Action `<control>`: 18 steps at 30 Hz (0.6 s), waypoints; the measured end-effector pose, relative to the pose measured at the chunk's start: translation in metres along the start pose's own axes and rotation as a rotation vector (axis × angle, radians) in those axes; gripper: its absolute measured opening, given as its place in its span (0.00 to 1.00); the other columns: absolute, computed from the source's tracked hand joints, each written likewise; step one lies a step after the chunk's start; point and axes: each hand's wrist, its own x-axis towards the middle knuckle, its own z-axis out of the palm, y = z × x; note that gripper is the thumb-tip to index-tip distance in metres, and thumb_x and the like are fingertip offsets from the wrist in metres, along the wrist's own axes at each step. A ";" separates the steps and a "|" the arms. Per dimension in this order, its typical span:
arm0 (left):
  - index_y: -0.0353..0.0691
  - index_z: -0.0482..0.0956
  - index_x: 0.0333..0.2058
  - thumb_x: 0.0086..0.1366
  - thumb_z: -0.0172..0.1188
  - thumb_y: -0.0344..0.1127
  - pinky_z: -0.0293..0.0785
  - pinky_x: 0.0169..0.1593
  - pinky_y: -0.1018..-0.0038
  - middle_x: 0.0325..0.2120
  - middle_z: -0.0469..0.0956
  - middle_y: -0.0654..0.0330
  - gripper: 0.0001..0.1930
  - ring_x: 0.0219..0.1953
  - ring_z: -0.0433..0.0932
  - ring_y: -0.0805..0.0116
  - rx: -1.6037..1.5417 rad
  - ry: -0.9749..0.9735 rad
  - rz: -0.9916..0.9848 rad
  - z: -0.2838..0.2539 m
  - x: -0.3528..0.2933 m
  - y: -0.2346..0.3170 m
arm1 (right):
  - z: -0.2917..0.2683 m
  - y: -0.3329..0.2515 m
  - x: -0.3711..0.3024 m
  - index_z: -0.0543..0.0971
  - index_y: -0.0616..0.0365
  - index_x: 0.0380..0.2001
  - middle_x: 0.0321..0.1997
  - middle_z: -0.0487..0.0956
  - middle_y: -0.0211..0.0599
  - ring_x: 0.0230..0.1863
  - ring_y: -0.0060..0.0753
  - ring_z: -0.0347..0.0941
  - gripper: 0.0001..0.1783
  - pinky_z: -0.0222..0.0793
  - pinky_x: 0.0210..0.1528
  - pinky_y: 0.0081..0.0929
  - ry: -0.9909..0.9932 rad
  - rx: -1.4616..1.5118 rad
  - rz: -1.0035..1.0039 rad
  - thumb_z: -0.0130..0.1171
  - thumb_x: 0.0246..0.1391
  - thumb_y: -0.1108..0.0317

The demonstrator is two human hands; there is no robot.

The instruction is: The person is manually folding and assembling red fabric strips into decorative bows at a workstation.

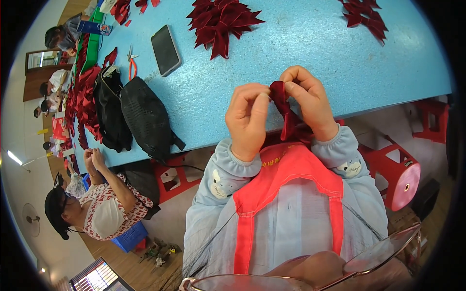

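Observation:
A dark red velvet ribbon bow (285,109) is held up in front of my red apron, near the table's front edge. My left hand (248,114) pinches the left side of its upper loop between thumb and forefinger. On the other side, the thumb and forefinger of my right hand (310,99) close on the same loop. The bow's tails hang down toward my lap. Beyond my hands a pile of finished-looking dark red bows (221,22) lies on the blue table (291,48). Another group of bows (364,17) is at the far right.
To the left lie a phone (166,51), red-handled pliers (132,65), a black mesh bag (145,114) and another black bag (109,109). Red ribbon pieces (87,102) heap beyond them. A person (104,203) sits at left. Red stools (393,169) stand at right.

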 end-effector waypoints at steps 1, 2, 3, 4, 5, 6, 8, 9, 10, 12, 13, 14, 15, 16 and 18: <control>0.33 0.74 0.34 0.55 0.58 0.23 0.69 0.39 0.78 0.32 0.74 0.58 0.07 0.34 0.73 0.70 -0.059 0.020 -0.046 0.001 0.004 0.001 | 0.000 0.002 0.001 0.68 0.59 0.30 0.29 0.68 0.23 0.30 0.13 0.61 0.02 0.60 0.33 0.14 -0.009 0.034 -0.009 0.48 0.53 0.73; 0.32 0.74 0.35 0.55 0.58 0.24 0.69 0.40 0.78 0.32 0.74 0.58 0.08 0.35 0.73 0.69 -0.119 0.040 -0.092 0.002 0.009 0.003 | 0.000 0.005 0.002 0.68 0.59 0.30 0.29 0.68 0.23 0.30 0.13 0.61 0.02 0.59 0.33 0.14 -0.017 0.069 -0.019 0.47 0.54 0.72; 0.32 0.75 0.37 0.55 0.58 0.24 0.69 0.40 0.77 0.32 0.74 0.58 0.10 0.35 0.73 0.69 -0.179 0.060 -0.137 0.003 0.011 0.004 | 0.000 0.005 0.003 0.67 0.59 0.30 0.29 0.68 0.24 0.31 0.13 0.61 0.03 0.59 0.34 0.13 -0.026 0.102 -0.028 0.47 0.55 0.71; 0.32 0.75 0.37 0.55 0.58 0.24 0.69 0.40 0.77 0.32 0.74 0.58 0.10 0.35 0.73 0.69 -0.176 0.061 -0.137 0.003 0.010 0.004 | 0.001 0.006 0.003 0.67 0.59 0.30 0.29 0.68 0.24 0.31 0.13 0.61 0.03 0.59 0.34 0.13 -0.027 0.104 -0.028 0.47 0.55 0.71; 0.32 0.75 0.38 0.55 0.58 0.24 0.69 0.40 0.77 0.32 0.74 0.58 0.10 0.35 0.73 0.69 -0.172 0.023 -0.152 0.002 0.009 0.005 | 0.001 0.006 0.002 0.67 0.58 0.31 0.29 0.68 0.24 0.30 0.13 0.61 0.03 0.59 0.34 0.13 -0.031 0.103 -0.010 0.47 0.55 0.71; 0.32 0.75 0.38 0.55 0.58 0.25 0.69 0.40 0.77 0.32 0.74 0.58 0.11 0.35 0.73 0.69 -0.169 -0.015 -0.166 0.002 0.007 0.005 | 0.002 0.006 0.002 0.67 0.58 0.31 0.29 0.67 0.24 0.30 0.13 0.61 0.03 0.59 0.34 0.13 -0.034 0.101 0.007 0.46 0.56 0.71; 0.32 0.75 0.39 0.56 0.58 0.25 0.70 0.39 0.77 0.32 0.74 0.58 0.11 0.34 0.73 0.70 -0.169 -0.054 -0.177 0.000 0.001 0.007 | 0.004 0.006 -0.004 0.67 0.58 0.31 0.29 0.67 0.24 0.30 0.13 0.61 0.03 0.59 0.34 0.13 -0.038 0.094 0.023 0.46 0.56 0.71; 0.32 0.75 0.38 0.56 0.58 0.25 0.70 0.39 0.77 0.31 0.74 0.59 0.10 0.34 0.73 0.71 -0.089 -0.064 -0.147 -0.001 0.000 0.006 | 0.005 0.006 -0.005 0.66 0.58 0.31 0.29 0.68 0.25 0.30 0.13 0.61 0.03 0.59 0.34 0.13 -0.035 0.058 0.019 0.45 0.56 0.71; 0.32 0.75 0.38 0.56 0.58 0.26 0.70 0.38 0.78 0.30 0.75 0.59 0.10 0.33 0.73 0.72 -0.011 -0.073 -0.117 -0.001 -0.001 0.007 | 0.006 0.007 -0.006 0.66 0.58 0.31 0.29 0.68 0.25 0.30 0.13 0.61 0.03 0.59 0.34 0.13 -0.032 0.020 0.016 0.45 0.57 0.71; 0.32 0.75 0.37 0.57 0.57 0.26 0.70 0.38 0.79 0.30 0.75 0.60 0.09 0.32 0.73 0.73 0.057 -0.079 -0.082 -0.001 0.005 0.004 | 0.005 0.006 0.002 0.66 0.58 0.30 0.30 0.68 0.25 0.30 0.14 0.61 0.03 0.59 0.34 0.13 -0.027 -0.030 0.010 0.44 0.57 0.71; 0.32 0.76 0.37 0.57 0.57 0.26 0.70 0.36 0.79 0.29 0.76 0.60 0.08 0.31 0.73 0.74 0.019 -0.054 -0.134 -0.001 0.009 0.003 | 0.005 0.005 0.009 0.67 0.58 0.31 0.30 0.68 0.25 0.30 0.14 0.62 0.03 0.60 0.33 0.13 0.000 -0.017 -0.055 0.44 0.57 0.72; 0.32 0.76 0.36 0.57 0.57 0.25 0.70 0.35 0.80 0.28 0.76 0.61 0.08 0.30 0.73 0.75 -0.016 -0.021 -0.206 -0.001 0.007 0.005 | 0.007 0.009 0.009 0.67 0.59 0.31 0.30 0.69 0.25 0.30 0.14 0.62 0.03 0.60 0.33 0.13 0.023 -0.001 -0.099 0.44 0.57 0.72; 0.32 0.76 0.36 0.57 0.57 0.25 0.70 0.33 0.80 0.28 0.76 0.61 0.08 0.29 0.73 0.76 -0.052 0.013 -0.281 -0.001 0.005 0.004 | 0.007 0.013 0.009 0.67 0.59 0.31 0.30 0.69 0.25 0.30 0.14 0.62 0.03 0.60 0.33 0.12 0.048 0.014 -0.139 0.44 0.57 0.72; 0.32 0.76 0.36 0.57 0.57 0.25 0.70 0.33 0.80 0.28 0.76 0.61 0.08 0.29 0.73 0.76 -0.060 0.026 -0.305 -0.002 0.003 0.004 | 0.008 0.014 0.008 0.67 0.59 0.31 0.30 0.69 0.25 0.30 0.14 0.62 0.03 0.60 0.33 0.12 0.044 0.008 -0.112 0.44 0.57 0.72; 0.33 0.76 0.35 0.56 0.57 0.24 0.69 0.30 0.80 0.27 0.77 0.61 0.07 0.28 0.74 0.76 0.003 0.037 -0.265 -0.004 0.005 -0.002 | 0.009 0.009 0.010 0.68 0.59 0.32 0.31 0.70 0.26 0.30 0.15 0.63 0.03 0.61 0.34 0.13 0.104 0.027 0.009 0.45 0.56 0.72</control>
